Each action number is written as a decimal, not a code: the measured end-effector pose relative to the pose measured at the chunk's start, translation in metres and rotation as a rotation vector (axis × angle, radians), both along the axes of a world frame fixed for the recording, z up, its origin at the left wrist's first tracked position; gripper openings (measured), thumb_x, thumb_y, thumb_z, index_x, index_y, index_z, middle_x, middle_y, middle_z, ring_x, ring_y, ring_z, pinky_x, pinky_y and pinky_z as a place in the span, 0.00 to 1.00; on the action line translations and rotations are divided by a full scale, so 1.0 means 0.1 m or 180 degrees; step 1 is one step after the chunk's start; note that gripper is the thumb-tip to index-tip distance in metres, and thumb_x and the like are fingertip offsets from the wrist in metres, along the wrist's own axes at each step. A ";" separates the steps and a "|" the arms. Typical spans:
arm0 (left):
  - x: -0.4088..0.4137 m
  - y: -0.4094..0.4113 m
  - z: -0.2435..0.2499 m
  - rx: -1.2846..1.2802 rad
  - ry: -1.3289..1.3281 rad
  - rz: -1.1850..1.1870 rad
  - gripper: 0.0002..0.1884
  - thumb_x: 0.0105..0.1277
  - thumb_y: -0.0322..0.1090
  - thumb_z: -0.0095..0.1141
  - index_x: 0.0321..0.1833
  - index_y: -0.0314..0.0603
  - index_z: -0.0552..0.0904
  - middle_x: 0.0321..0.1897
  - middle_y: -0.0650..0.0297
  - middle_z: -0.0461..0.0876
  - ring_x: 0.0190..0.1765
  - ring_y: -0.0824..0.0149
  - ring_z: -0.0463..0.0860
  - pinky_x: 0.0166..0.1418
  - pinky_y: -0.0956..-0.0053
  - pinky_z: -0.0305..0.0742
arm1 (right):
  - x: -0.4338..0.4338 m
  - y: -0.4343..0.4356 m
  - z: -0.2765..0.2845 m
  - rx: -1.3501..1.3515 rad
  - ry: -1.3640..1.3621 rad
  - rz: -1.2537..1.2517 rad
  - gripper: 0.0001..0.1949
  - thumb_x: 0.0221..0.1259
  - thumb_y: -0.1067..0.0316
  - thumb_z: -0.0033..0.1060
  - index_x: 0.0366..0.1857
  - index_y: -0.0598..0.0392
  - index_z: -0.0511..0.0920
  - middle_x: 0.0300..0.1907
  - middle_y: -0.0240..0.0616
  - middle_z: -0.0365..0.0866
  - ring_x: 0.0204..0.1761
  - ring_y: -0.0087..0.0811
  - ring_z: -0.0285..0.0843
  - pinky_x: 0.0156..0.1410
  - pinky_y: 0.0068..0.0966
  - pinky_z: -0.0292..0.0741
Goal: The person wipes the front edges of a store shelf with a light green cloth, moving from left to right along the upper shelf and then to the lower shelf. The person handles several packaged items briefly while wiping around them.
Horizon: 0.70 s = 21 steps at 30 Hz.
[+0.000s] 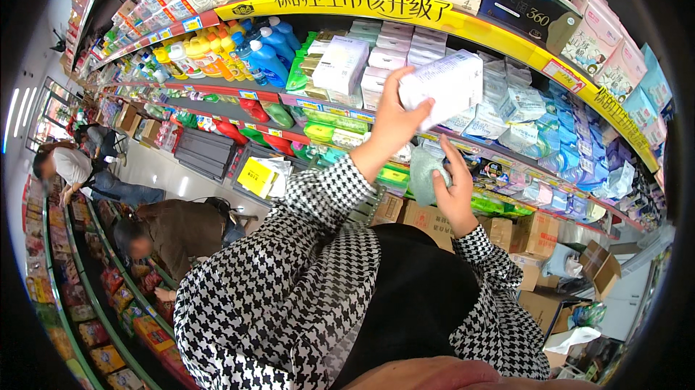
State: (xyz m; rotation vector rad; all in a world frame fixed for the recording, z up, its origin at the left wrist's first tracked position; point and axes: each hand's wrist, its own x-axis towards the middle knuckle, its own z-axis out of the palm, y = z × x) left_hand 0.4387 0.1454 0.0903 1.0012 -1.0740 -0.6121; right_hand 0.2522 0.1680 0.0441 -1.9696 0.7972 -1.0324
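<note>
My left hand (395,118) grips a white carton (442,88) with pale purple printing, raised in front of the shelf. Its thumb presses one side while the fingers reach around the back edge. A grey-green cloth (427,174) is held in my right hand (455,189), just below the carton. Behind both hands runs a shelf of packaged goods. Another white carton (340,65) rests on that shelf, left of my left hand, next to stacked pale pink packs (376,86).
Blue bottles (270,58) and yellow bottles (203,53) line the shelf at left. A yellow banner strip (358,4) edges the shelf above. Cardboard boxes (535,232) stand below right. Two people (184,232) (76,167) bend over a snack rack (81,259) at left; others are farther back.
</note>
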 end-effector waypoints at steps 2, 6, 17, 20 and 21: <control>0.20 0.08 0.26 -0.0189 -0.1077 0.0552 0.36 0.59 0.25 0.66 0.70 0.37 0.63 0.57 0.53 0.73 0.60 0.62 0.75 0.66 0.67 0.71 | -0.07 0.00 -0.09 -0.0044 -0.0054 -0.0027 0.24 0.65 0.73 0.53 0.66 0.56 0.72 0.68 0.48 0.72 0.68 0.42 0.71 0.67 0.34 0.71; 0.47 0.08 0.54 -0.0176 -0.2131 0.0481 0.38 0.57 0.30 0.69 0.72 0.38 0.67 0.62 0.48 0.75 0.61 0.58 0.78 0.64 0.66 0.73 | -0.25 0.06 -0.33 0.0141 -0.0130 -0.0292 0.18 0.65 0.72 0.54 0.59 0.58 0.77 0.58 0.50 0.78 0.59 0.43 0.76 0.65 0.34 0.71; 0.55 -0.55 0.33 0.0561 -0.4164 -0.0161 0.32 0.59 0.41 0.65 0.68 0.43 0.75 0.53 0.53 0.81 0.54 0.51 0.82 0.56 0.61 0.77 | -0.41 0.25 -0.47 0.0378 -0.0181 -0.0514 0.16 0.63 0.74 0.54 0.55 0.59 0.78 0.52 0.49 0.81 0.54 0.44 0.79 0.62 0.34 0.72; 0.56 -0.77 0.23 0.0894 -0.4290 -0.0367 0.31 0.62 0.40 0.64 0.70 0.43 0.73 0.61 0.50 0.78 0.61 0.50 0.78 0.65 0.62 0.73 | -0.43 0.27 -0.51 0.0293 -0.0278 -0.0511 0.16 0.63 0.74 0.54 0.55 0.58 0.79 0.51 0.47 0.81 0.53 0.43 0.79 0.61 0.34 0.73; 0.57 -0.89 0.17 0.0887 -0.4409 -0.0416 0.31 0.62 0.39 0.64 0.69 0.43 0.73 0.61 0.50 0.78 0.62 0.50 0.78 0.65 0.62 0.73 | -0.44 0.27 -0.54 0.0282 -0.0292 -0.0531 0.16 0.63 0.74 0.54 0.55 0.58 0.79 0.51 0.47 0.81 0.53 0.43 0.79 0.61 0.34 0.73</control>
